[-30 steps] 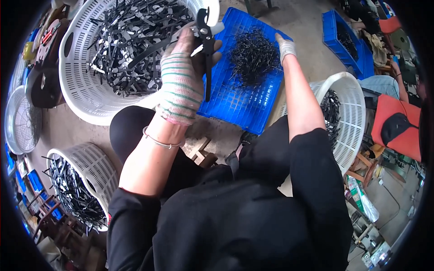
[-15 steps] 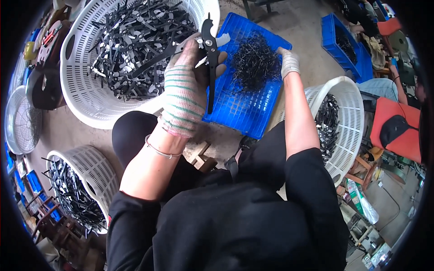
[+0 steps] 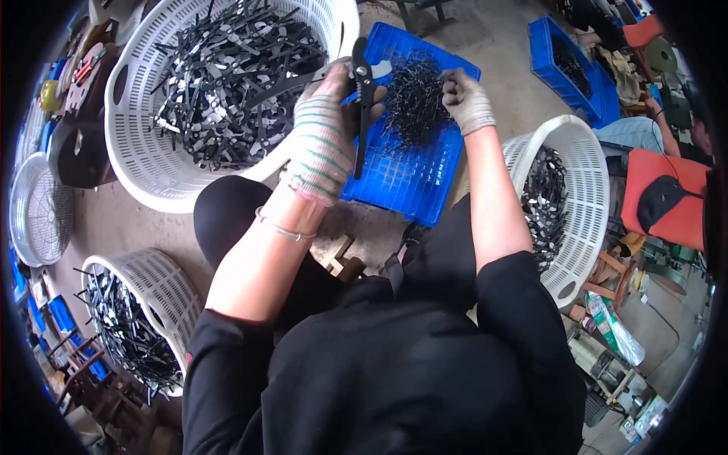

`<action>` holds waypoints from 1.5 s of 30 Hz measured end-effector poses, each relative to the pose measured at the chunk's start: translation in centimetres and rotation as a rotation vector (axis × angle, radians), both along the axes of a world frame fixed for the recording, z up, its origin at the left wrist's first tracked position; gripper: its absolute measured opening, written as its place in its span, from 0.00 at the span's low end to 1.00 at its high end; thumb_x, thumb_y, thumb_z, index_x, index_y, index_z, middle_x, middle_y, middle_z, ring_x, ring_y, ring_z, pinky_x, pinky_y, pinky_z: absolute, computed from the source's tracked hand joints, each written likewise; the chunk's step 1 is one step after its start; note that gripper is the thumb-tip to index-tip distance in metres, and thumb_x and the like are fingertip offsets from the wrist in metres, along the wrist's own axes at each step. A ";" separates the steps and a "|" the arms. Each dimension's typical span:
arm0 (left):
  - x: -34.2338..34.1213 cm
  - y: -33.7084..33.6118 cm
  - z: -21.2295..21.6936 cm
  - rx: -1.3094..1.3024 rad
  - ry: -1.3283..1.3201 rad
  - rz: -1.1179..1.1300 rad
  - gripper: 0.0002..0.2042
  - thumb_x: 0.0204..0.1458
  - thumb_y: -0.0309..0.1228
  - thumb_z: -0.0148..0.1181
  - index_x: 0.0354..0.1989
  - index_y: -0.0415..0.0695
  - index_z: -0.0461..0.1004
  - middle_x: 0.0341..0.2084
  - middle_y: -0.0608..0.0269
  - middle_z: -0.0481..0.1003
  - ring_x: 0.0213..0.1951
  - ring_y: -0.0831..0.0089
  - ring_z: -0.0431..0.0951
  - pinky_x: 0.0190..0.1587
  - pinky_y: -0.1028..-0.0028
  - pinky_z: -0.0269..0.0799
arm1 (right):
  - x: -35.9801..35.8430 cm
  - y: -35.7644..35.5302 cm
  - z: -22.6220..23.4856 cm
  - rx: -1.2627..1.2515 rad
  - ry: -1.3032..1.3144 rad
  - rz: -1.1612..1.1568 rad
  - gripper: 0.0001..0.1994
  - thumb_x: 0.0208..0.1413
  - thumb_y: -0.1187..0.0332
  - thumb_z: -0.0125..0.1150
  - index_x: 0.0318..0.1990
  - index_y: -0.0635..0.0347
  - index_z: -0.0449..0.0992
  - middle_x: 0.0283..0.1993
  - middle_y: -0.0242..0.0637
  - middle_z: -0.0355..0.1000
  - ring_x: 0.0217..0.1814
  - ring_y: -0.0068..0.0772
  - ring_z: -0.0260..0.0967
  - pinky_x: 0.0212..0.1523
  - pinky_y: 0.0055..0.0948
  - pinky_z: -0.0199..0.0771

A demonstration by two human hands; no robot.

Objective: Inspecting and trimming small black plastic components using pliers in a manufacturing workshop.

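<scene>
In the head view, the left hand [image 3: 324, 125], in a white glove with green stripes, is wrapped around a black hand tool [image 3: 362, 80]. The tool is up in the air, between the big white basket [image 3: 136, 140] and the blue tray [image 3: 398, 189]. It has 2 long handles: 1 points down and 1 points left, in front of the basket. A short silver bit sticks out to the right. The right hand [image 3: 466, 105], also in a glove, is at the right side of a pile of thin black bits [image 3: 413, 98] on the tray. Its fingers are curled in, but I cannot tell if they have a bit in them. The big basket is full of black and silver parts [image 3: 235, 83]. There are 2 more white baskets with parts in them, 1 at the lower left [image 3: 163, 277] and 1 at the right [image 3: 582, 197]. Far right is a red chair [image 3: 644, 171] with a black thing [image 3: 661, 203] on it.
</scene>
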State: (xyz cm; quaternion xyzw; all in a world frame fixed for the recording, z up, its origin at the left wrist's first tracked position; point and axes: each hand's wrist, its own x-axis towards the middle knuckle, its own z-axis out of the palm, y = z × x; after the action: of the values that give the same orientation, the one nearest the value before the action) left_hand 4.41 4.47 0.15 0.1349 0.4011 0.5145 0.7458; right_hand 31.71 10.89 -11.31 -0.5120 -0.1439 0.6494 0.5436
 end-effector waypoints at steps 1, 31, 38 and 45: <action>-0.1 -0.1 0.1 -0.008 0.015 0.019 0.17 0.62 0.40 0.44 0.51 0.42 0.66 0.38 0.56 0.72 0.38 0.61 0.76 0.37 0.69 0.76 | -0.7 -0.3 0.9 0.090 0.178 -0.033 0.12 0.55 0.62 0.59 0.34 0.64 0.73 0.27 0.27 0.66 0.23 0.16 0.57 0.21 0.17 0.53; 0.0 -4.2 -0.8 0.142 -0.146 -0.183 0.15 0.55 0.33 0.56 0.47 0.39 0.65 0.39 0.54 0.73 0.38 0.64 0.76 0.40 0.69 0.75 | -14.2 -13.3 13.8 0.407 -0.550 -0.060 0.09 0.59 0.66 0.54 0.42 0.60 0.74 0.23 0.29 0.68 0.17 0.16 0.64 0.17 0.15 0.64; -0.3 -4.0 0.3 0.067 -0.132 -0.231 0.22 0.60 0.47 0.44 0.51 0.40 0.63 0.41 0.50 0.72 0.38 0.59 0.76 0.37 0.64 0.76 | -12.4 -13.0 15.5 0.363 -0.696 0.115 0.14 0.57 0.65 0.58 0.48 0.62 0.74 0.25 0.31 0.69 0.17 0.15 0.62 0.16 0.14 0.63; -0.1 -4.4 0.7 0.025 -0.103 -0.251 0.24 0.60 0.49 0.42 0.48 0.38 0.66 0.38 0.48 0.74 0.38 0.56 0.77 0.41 0.61 0.75 | -12.3 -13.5 13.6 0.412 -0.549 0.098 0.14 0.57 0.63 0.58 0.47 0.61 0.76 0.26 0.32 0.70 0.19 0.17 0.64 0.19 0.16 0.65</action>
State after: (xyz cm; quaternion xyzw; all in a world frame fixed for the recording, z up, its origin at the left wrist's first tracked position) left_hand 4.34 0.03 0.85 0.1667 0.3357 0.4283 0.8223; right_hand 19.37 -2.59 2.25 -0.5395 -0.4373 0.4701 0.5447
